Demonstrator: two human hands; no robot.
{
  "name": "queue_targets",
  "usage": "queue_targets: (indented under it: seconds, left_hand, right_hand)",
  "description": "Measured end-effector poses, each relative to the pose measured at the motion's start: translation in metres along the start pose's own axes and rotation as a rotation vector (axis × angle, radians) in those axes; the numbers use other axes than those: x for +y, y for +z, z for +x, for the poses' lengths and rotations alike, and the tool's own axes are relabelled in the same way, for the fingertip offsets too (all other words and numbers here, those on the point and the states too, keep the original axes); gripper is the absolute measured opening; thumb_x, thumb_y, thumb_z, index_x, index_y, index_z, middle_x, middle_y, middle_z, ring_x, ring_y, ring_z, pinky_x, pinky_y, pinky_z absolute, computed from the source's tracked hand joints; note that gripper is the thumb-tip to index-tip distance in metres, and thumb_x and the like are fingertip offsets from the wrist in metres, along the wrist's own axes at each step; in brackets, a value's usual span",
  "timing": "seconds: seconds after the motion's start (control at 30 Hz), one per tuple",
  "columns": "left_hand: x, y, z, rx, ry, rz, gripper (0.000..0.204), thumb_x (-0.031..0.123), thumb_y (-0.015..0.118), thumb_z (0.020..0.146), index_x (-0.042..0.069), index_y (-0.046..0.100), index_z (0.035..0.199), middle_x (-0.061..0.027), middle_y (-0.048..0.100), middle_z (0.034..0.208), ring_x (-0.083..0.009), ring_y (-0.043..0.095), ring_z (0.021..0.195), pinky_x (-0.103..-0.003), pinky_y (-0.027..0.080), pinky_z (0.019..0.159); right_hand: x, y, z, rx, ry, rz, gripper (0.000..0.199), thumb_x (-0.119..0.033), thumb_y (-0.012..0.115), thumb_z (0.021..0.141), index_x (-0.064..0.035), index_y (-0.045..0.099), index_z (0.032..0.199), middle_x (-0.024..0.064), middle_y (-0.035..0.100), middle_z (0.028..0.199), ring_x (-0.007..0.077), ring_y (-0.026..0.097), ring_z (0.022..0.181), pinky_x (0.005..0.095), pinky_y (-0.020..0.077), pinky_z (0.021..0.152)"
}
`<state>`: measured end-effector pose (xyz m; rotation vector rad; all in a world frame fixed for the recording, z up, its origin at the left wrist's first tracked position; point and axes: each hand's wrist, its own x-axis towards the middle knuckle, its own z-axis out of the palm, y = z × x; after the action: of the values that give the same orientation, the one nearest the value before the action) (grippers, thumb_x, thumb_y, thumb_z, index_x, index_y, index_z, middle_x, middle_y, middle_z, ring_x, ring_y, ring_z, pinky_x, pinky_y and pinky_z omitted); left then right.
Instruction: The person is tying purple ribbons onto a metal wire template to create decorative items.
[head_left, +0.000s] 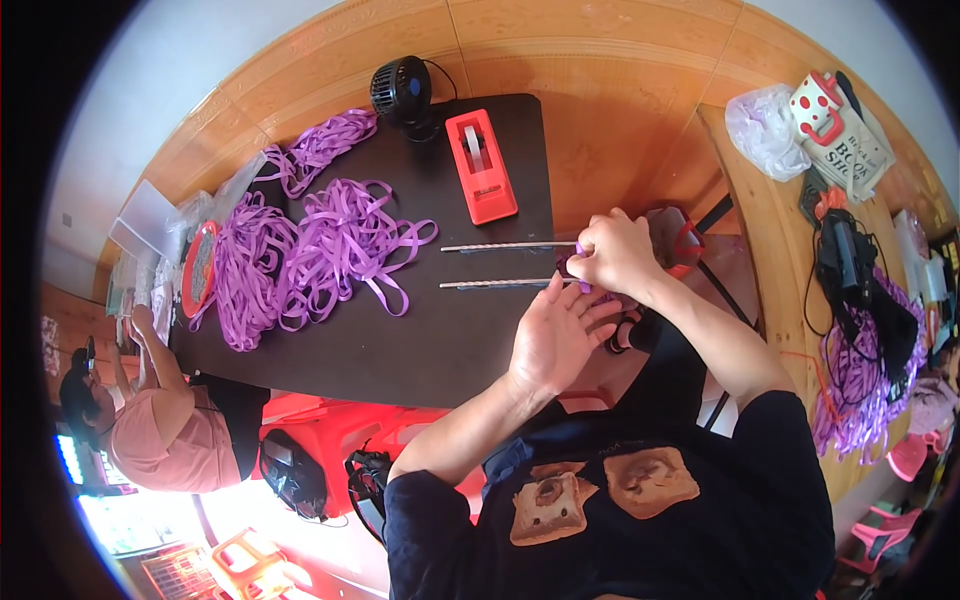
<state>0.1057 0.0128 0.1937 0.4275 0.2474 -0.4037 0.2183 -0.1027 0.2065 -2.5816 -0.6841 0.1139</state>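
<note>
Two thin twisted metal rods, the far rod [510, 246] and the near rod [500, 284], lie parallel across the right edge of the dark table. At their right ends my right hand [618, 255] is closed on a bit of purple ribbon [584, 287]. Its fingertips are partly hidden, so the ribbon's wrap around the rods is unclear. My left hand [560, 335] is just below the near rod, palm turned up and fingers stretched out, with nothing held. A large heap of purple ribbon [335, 245] is spread over the table's left half.
A red tape dispenser [482, 170] and a black fan [402, 92] stand on the dark table [420, 350]. On the left, a person [170, 430] in pink works. The wooden table [745, 180] at right bears a bag, a dotted mug and more ribbon. Red stools are below.
</note>
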Motion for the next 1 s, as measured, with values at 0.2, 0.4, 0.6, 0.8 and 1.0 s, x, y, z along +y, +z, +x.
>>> queue_targets:
  seconds: [0.2, 0.4, 0.6, 0.8, 1.0]
  left_hand:
    - [0.000, -0.001, 0.003, -0.035, -0.018, -0.006, 0.062, 0.046, 0.033, 0.097, -0.003, 0.035, 0.135, -0.0161, 0.044, 0.132, -0.0286, 0.043, 0.121, -0.040, 0.034, 0.096]
    - [-0.001, -0.001, 0.002, -0.018, -0.004, 0.006, 0.059, 0.045, 0.034, 0.096, -0.002, 0.038, 0.132, -0.0153, 0.047, 0.128, -0.0270, 0.045, 0.117, -0.039, 0.034, 0.096]
    - [-0.001, -0.002, 0.002, -0.040, -0.004, 0.022, 0.062, 0.046, 0.036, 0.095, -0.002, 0.036, 0.134, -0.0149, 0.046, 0.130, -0.0284, 0.046, 0.117, -0.039, 0.034, 0.095]
    - [-0.001, 0.000, 0.000, -0.055, -0.003, 0.020, 0.065, 0.045, 0.038, 0.095, -0.003, 0.030, 0.137, -0.0164, 0.041, 0.136, -0.0309, 0.045, 0.121, -0.040, 0.035, 0.094]
    - [0.001, 0.004, -0.001, -0.019, 0.001, 0.043, 0.067, 0.045, 0.039, 0.095, -0.003, 0.024, 0.140, -0.0177, 0.036, 0.142, -0.0316, 0.046, 0.121, -0.039, 0.035, 0.094]
  right_hand:
    - [-0.003, 0.003, -0.008, 0.120, -0.060, -0.224, 0.022, -0.029, 0.065, 0.064, -0.0082, 0.066, 0.059, 0.0073, 0.060, 0.067, 0.0264, 0.053, 0.083, 0.0437, 0.0336, 0.069]
    - [0.000, 0.009, -0.017, 0.286, -0.115, -0.319, 0.032, -0.039, 0.069, 0.070, -0.0081, 0.070, 0.065, 0.0078, 0.064, 0.069, 0.0246, 0.055, 0.086, 0.0428, 0.0323, 0.069]
    - [0.002, 0.012, -0.023, 0.326, -0.118, -0.268, 0.035, -0.043, 0.069, 0.073, -0.0082, 0.070, 0.066, 0.0078, 0.064, 0.070, 0.0252, 0.055, 0.086, 0.0418, 0.0308, 0.070]
    - [0.036, 0.012, -0.024, 0.068, -0.030, 0.678, 0.015, -0.011, 0.071, 0.079, 0.0023, 0.065, 0.074, 0.0105, 0.064, 0.086, 0.0159, 0.059, 0.084, 0.0264, 0.0456, 0.075]
    - [0.052, 0.024, -0.035, 0.028, 0.111, 1.237, 0.008, -0.004, 0.064, 0.085, 0.0038, 0.065, 0.084, 0.0101, 0.065, 0.097, 0.0128, 0.059, 0.088, 0.0279, 0.0469, 0.079]
